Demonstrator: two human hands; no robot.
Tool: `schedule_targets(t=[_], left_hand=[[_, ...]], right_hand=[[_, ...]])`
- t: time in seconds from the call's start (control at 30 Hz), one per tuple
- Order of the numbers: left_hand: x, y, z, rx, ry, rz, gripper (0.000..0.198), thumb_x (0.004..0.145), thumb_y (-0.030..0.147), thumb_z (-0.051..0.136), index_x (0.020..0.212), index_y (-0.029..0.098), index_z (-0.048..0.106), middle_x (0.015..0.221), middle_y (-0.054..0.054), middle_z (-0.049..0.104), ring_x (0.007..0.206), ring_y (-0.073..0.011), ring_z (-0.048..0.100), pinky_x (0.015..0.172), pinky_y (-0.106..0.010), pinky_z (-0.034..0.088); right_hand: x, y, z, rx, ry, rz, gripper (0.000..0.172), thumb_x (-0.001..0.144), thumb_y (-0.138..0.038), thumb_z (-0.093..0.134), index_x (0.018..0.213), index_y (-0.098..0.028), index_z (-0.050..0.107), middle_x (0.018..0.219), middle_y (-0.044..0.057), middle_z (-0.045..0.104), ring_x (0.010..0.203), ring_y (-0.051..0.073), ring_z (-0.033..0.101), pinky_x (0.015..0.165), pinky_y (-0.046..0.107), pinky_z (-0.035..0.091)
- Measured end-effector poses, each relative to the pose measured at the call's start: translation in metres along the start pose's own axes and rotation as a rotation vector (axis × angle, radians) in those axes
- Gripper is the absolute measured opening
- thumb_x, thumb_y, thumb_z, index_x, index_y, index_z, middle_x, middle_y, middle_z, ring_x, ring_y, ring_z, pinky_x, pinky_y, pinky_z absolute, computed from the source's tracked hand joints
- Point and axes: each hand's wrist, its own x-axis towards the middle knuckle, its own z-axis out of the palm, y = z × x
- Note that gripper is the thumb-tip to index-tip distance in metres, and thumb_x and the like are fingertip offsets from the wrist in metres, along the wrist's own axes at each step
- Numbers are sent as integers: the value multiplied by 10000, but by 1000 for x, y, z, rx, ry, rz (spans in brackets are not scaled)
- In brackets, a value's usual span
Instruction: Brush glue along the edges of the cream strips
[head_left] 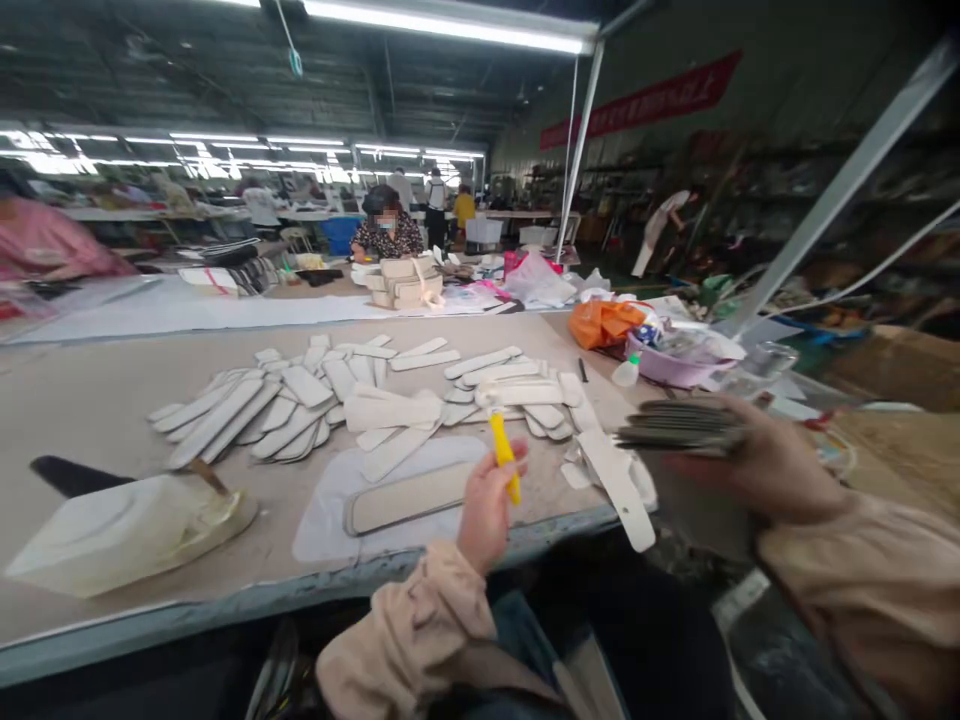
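My left hand (486, 508) is closed around a small tool with a yellow handle (501, 448). The tool's pale head points away from me and is hard to make out against the pieces behind it. Over at the right, my right hand (787, 465) grips a stack of thin strips (675, 428), their dark edges towards the table. Beside my left hand, a neat pile of long strips with rounded ends (409, 498) lies on a white sheet (319, 520). Beyond it spreads a loose heap of similar pale strips (300, 385).
A cut-open plastic jug (112, 535) with a stick in it stands at the left. One strip (619, 490) overhangs the table's front edge. At the right are a small bottle with a green cap (626, 372) and a lilac basin (667, 370). A co-worker (386, 230) sits opposite.
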Motion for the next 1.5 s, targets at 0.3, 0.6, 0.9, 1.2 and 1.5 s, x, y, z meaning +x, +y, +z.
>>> schedule_targets(t=[0.3, 0.6, 0.9, 1.2, 1.5], left_hand=[[27, 53, -119, 214, 324, 218, 322, 732, 328, 656, 1013, 183, 716, 1220, -92, 655, 1259, -253, 499, 1088, -399, 355], [72, 10, -138, 525, 296, 111, 377, 764, 340, 619, 1087, 164, 704, 880, -35, 678, 790, -148, 580, 725, -260, 437], [86, -11, -124, 618, 232, 82, 382, 782, 353, 583, 1076, 139, 699, 991, -53, 686, 836, -172, 570, 722, -265, 432], [92, -23, -123, 971, 295, 131, 265, 830, 365, 506, 829, 174, 689, 820, -38, 662, 816, -198, 575, 747, -291, 425], [98, -24, -119, 1080, 341, 116, 255, 830, 361, 504, 763, 193, 684, 698, -14, 620, 709, -188, 539, 661, -284, 377]], right_hand=[[58, -90, 203, -249, -586, -267, 447, 720, -309, 652, 1160, -254, 593, 952, 71, 718, 893, 268, 670, 744, 337, 474], [37, -42, 254, -242, -723, -233, 729, 663, -246, 689, 1355, -232, 458, 1115, 95, 685, 996, 272, 650, 801, 343, 471], [43, -68, 277, -152, -732, -403, 488, 695, -215, 638, 1175, -208, 552, 971, 57, 713, 948, 243, 654, 939, 411, 412], [40, -50, 257, -55, -635, -251, 839, 575, -249, 761, 1348, -195, 438, 1264, 130, 607, 1170, 354, 536, 1129, 529, 165], [-35, 82, 140, -91, -572, 46, 810, 739, -267, 597, 1483, -171, 291, 1334, 164, 535, 1056, 274, 624, 889, 394, 515]])
